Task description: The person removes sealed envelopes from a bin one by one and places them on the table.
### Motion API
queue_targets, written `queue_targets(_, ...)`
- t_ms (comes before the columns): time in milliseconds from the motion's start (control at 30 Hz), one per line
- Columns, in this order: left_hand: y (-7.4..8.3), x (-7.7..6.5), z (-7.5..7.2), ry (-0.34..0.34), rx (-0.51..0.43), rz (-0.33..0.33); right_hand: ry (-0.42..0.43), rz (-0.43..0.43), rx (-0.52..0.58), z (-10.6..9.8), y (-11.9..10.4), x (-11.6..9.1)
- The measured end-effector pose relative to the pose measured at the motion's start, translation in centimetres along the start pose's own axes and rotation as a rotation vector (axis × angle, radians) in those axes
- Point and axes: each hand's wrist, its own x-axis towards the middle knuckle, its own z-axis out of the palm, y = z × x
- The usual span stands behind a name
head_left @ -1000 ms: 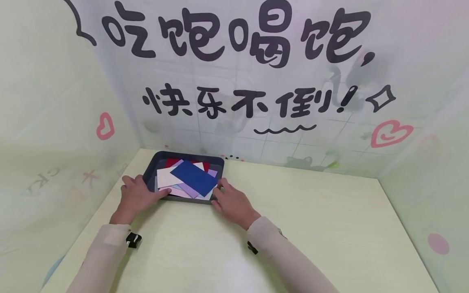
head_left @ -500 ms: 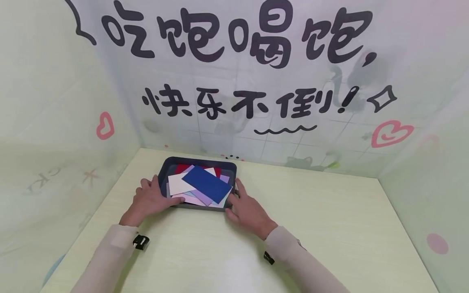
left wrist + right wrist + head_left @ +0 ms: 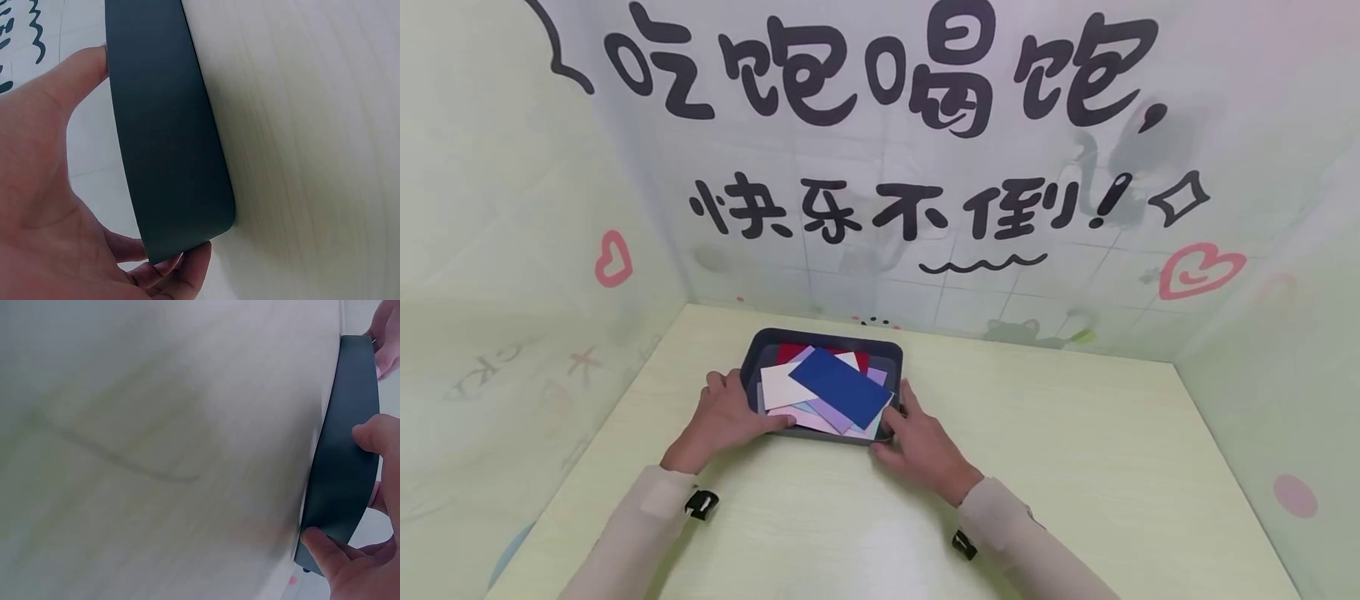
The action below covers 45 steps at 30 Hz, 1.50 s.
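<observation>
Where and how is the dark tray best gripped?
Probably at its two short ends, one hand from each side. The tray is oblong with a long side facing the person, and its raised walls offer an edge to grip, with the cards lying inside. The left hand and right hand hold it near those ends.

Dark slate on the tray [image 3: 831, 339]; blue, red, white, lilac, pink among the cards [image 3: 842, 387]; pale, wood-grained across the worktop [image 3: 1052, 467]; printed black, pink on the backdrop [image 3: 850, 152].
</observation>
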Motion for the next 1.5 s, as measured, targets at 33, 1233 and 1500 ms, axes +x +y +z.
queue_targets(33, 0.1, -0.1, 0.1, 0.004, -0.004, 0.007, -0.002, 0.007, -0.003, 0.0, 0.0, -0.2)
queue_targets(1233, 5.3, -5.0, 4.1, -0.042, -0.100, 0.228, 0.014, 0.164, -0.093, -3.3, 2.1, -10.1)
queue_targets(1500, 6.4, -6.5, 5.3, -0.040, -0.086, 0.310, 0.000, 0.227, -0.105, -4.1, 2.4, -12.8)
